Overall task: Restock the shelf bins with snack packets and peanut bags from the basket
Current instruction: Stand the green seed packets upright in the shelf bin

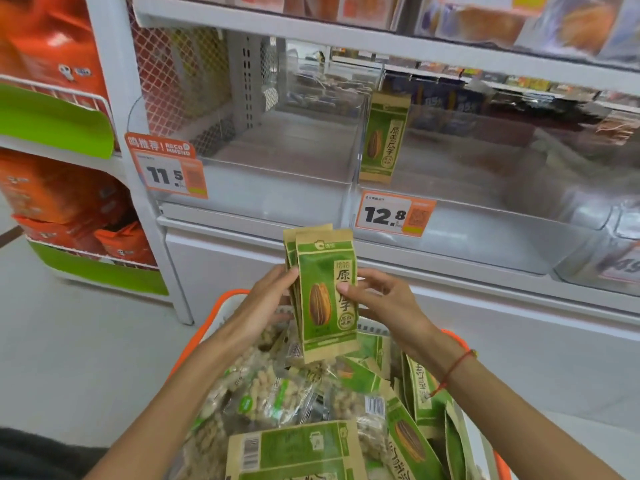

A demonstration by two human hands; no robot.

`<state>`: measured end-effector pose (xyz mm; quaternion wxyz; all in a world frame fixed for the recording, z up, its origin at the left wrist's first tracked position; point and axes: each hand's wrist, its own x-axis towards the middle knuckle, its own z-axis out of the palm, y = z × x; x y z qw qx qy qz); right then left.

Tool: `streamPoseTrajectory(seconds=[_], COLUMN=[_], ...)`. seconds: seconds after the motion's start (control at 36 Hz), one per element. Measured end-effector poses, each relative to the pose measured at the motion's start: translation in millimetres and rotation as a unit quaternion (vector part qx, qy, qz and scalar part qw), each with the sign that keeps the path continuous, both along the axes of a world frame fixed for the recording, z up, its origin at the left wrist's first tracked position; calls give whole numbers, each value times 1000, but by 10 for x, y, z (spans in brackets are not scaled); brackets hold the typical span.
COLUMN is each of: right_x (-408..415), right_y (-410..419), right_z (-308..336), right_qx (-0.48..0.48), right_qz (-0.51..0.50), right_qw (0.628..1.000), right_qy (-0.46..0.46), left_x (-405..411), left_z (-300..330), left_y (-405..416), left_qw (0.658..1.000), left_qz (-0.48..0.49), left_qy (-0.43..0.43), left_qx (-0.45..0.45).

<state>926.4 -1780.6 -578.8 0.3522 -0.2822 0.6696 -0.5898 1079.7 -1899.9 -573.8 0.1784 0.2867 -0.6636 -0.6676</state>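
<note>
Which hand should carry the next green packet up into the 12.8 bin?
Right. The right hand pinches the front green packet and sits below the 12.8 bin, where one packet already stands. The left hand holds the stack.

Both hands, left hand (268, 299) and right hand (384, 299), hold a stack of packets (323, 292) upright above the basket's (228, 299) far rim, before the shelf. In the basket, peanut bags (273, 393) lie left, more packets (419, 431) right. One packet (382, 136) stands in the right bin (485, 216), against its left wall, beside the left bin (277, 199).
</note>
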Motion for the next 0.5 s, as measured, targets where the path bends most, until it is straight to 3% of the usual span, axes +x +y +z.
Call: streamPoseTrajectory(seconds=[0.19,0.33,0.5], right_x=[70,89,-53], right_y=[61,83,85], right_z=[62,179,604], right_qx=[-52,-33,32], right_qz=[-46,-69,61], right_qw=[997,990,992], right_qy=[22,115,103], left_x=[2,-42,-221], left_z=[47,38,327], left_y=[84,101,33], left_qw=[995,993,985], left_qz=[-55,-44,-45], left_qy=[2,30,112], left_qx=[-82,-110,-124])
